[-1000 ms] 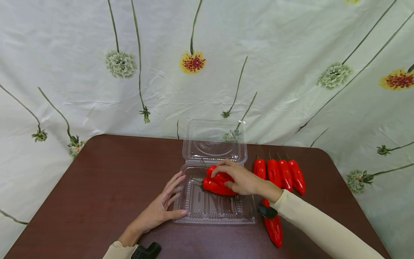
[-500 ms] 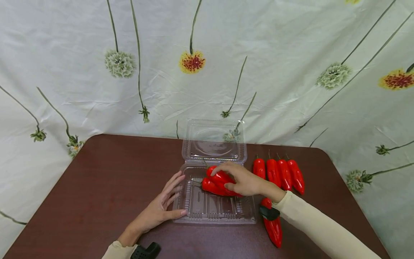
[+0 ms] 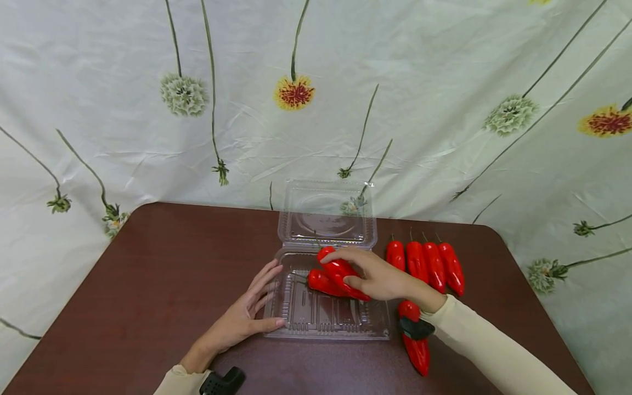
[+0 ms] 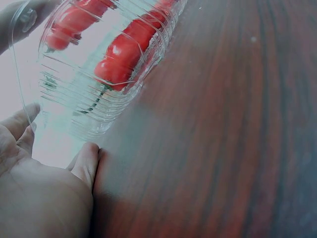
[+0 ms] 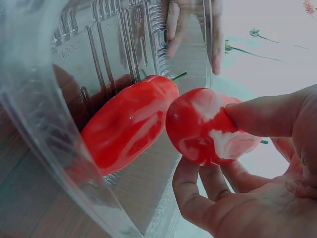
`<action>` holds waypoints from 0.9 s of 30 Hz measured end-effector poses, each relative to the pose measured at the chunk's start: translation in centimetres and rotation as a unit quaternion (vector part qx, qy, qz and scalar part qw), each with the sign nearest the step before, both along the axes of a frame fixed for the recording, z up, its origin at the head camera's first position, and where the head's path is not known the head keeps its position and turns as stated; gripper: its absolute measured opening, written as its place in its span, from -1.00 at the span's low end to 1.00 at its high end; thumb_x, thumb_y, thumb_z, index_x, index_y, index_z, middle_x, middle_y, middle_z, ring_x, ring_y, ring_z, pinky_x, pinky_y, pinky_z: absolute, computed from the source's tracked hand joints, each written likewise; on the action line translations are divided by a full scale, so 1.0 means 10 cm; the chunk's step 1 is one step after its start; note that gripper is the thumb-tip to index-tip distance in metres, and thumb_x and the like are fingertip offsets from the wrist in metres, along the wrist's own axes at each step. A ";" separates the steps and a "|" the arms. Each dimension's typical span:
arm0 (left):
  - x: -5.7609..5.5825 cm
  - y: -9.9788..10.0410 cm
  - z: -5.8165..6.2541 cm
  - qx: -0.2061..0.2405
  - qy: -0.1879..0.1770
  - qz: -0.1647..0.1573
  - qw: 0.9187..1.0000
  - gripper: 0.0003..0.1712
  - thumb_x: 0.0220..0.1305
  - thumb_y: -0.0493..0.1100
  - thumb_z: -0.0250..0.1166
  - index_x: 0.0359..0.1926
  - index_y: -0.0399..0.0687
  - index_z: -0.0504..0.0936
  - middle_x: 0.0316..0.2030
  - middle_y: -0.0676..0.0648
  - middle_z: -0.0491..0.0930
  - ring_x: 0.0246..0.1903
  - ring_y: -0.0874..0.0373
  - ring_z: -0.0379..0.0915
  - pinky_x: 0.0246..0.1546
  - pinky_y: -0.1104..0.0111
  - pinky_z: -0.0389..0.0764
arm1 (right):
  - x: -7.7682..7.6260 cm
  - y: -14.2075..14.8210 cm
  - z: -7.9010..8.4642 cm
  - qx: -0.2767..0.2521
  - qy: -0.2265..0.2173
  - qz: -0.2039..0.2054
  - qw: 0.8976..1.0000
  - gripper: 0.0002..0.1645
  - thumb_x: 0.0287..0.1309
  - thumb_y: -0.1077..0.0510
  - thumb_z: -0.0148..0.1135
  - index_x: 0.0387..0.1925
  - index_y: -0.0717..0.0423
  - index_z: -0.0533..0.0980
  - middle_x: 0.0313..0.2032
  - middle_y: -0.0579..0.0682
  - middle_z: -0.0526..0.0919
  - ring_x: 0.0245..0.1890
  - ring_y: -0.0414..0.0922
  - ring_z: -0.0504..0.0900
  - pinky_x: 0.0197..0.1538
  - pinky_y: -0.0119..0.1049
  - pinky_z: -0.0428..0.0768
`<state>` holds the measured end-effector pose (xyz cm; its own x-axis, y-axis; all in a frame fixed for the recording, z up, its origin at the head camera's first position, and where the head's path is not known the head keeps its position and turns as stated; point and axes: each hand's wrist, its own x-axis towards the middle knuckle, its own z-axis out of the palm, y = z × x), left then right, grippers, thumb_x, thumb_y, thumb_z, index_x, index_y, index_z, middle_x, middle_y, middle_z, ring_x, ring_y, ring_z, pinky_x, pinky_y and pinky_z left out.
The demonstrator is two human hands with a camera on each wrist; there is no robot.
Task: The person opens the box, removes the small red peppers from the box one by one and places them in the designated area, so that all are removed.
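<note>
Between thumb and fingers, my right hand point(image 3: 377, 274) holds a red pepper point(image 5: 198, 126) with a green stem, over the base of a clear plastic clamshell box point(image 3: 316, 323). Beside it, a second red pepper point(image 5: 131, 124) lies in the box; in the head view the held one partly covers it. My left hand point(image 3: 247, 315) rests at the box's left rim, fingers straight and spread, thumb near the front left corner. The box's lid point(image 3: 326, 216) stands raised at the back.
Several red peppers point(image 3: 435, 267) lie in a row right of the box. Another pepper point(image 3: 417, 354) lies nearer the front, partly behind my right wrist's black camera point(image 3: 417, 328). A flowered cloth point(image 3: 419, 109) hangs behind the brown table point(image 3: 197, 263).
The held pepper has turned and shifted slightly, its lower end now lying across the other pepper in the head view. My right hand has moved slightly right. The left hand stays put.
</note>
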<state>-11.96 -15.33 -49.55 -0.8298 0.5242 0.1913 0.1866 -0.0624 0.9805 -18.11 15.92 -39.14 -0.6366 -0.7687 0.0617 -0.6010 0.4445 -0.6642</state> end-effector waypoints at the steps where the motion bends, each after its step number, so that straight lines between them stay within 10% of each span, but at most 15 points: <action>1: 0.00 0.00 0.00 0.001 0.000 -0.001 1.000 0.08 0.26 -0.36 0.37 0.61 -0.05 -0.11 0.61 0.02 -0.40 0.51 -0.33 -0.23 0.33 0.67 0.15 | 0.01 0.01 0.01 -0.004 -0.003 0.000 1.000 -0.35 0.21 0.42 0.23 0.30 -0.06 0.43 0.33 -0.07 0.47 0.35 -0.02 0.39 0.39 0.07 0.35; 17: 0.01 -0.02 0.02 0.002 0.004 0.001 1.000 0.09 0.26 -0.36 0.37 0.61 -0.09 -0.12 0.61 -0.02 -0.40 0.50 -0.34 -0.24 0.34 0.66 0.14 | 0.28 0.32 0.12 -0.028 -0.062 -0.064 0.996 -0.31 0.24 0.28 0.32 0.34 -0.23 0.39 0.13 -0.04 0.43 -0.22 -0.08 0.45 -0.30 -0.35 0.55; 27: 0.01 -0.02 0.01 0.005 -0.002 -0.005 1.000 0.09 0.27 -0.37 0.36 0.61 -0.06 -0.13 0.61 0.01 -0.42 0.51 -0.33 -0.25 0.35 0.66 0.14 | 0.42 0.61 0.12 -0.074 -0.074 -0.092 0.990 -0.28 0.25 0.23 0.34 0.37 -0.21 0.35 0.27 -0.10 0.40 0.12 -0.05 0.42 -0.11 -0.23 0.69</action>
<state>-11.88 -15.48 -49.46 -0.8248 0.5313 0.1932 0.1823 -0.0736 0.9805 -13.94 22.02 -37.95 -0.7749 -0.6291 0.0608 -0.4111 0.4287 -0.8045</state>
